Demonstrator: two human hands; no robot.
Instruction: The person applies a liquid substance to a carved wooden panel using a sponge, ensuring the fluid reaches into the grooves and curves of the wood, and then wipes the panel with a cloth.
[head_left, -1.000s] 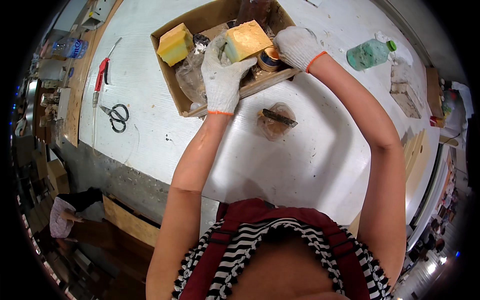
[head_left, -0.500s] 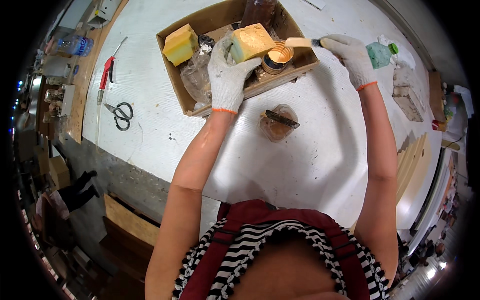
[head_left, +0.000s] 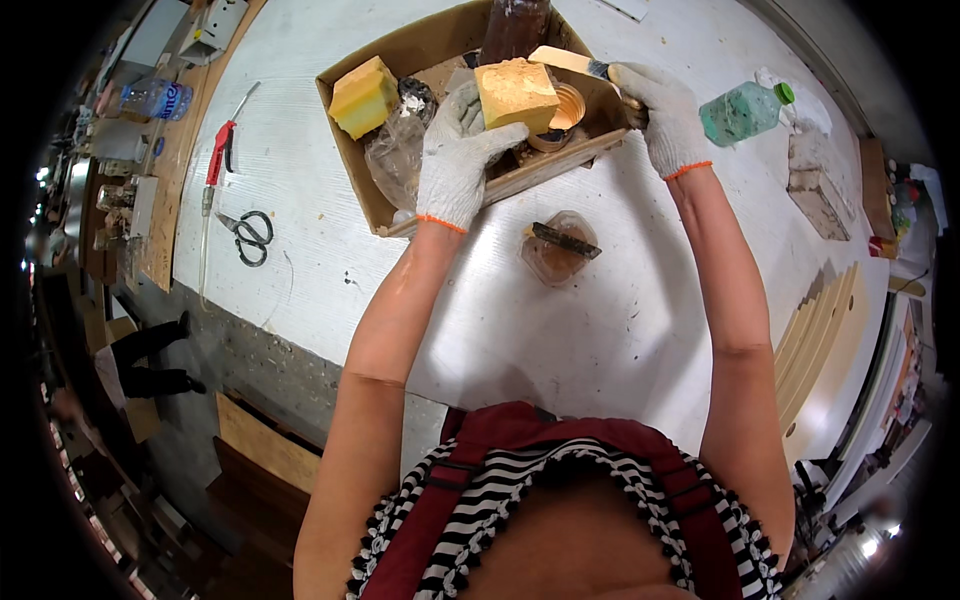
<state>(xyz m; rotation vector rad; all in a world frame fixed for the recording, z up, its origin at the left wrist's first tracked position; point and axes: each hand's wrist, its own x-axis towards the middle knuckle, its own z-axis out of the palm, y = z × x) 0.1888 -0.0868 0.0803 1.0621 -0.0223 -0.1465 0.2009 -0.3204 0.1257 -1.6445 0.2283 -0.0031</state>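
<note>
Over white tabletop point(head_left: 650, 290) and cardboard box point(head_left: 420, 48)

Grasping with left grip point(head_left: 453, 158) and also right grip point(head_left: 667, 118). In the left, holding yellow block point(head_left: 515, 88) above the box. In the right, holding brush point(head_left: 565, 60) with long axis nearly crosswise, pointing its pale end leftward, slightly away, just beside the block; whether touching, cannot tell.
</note>
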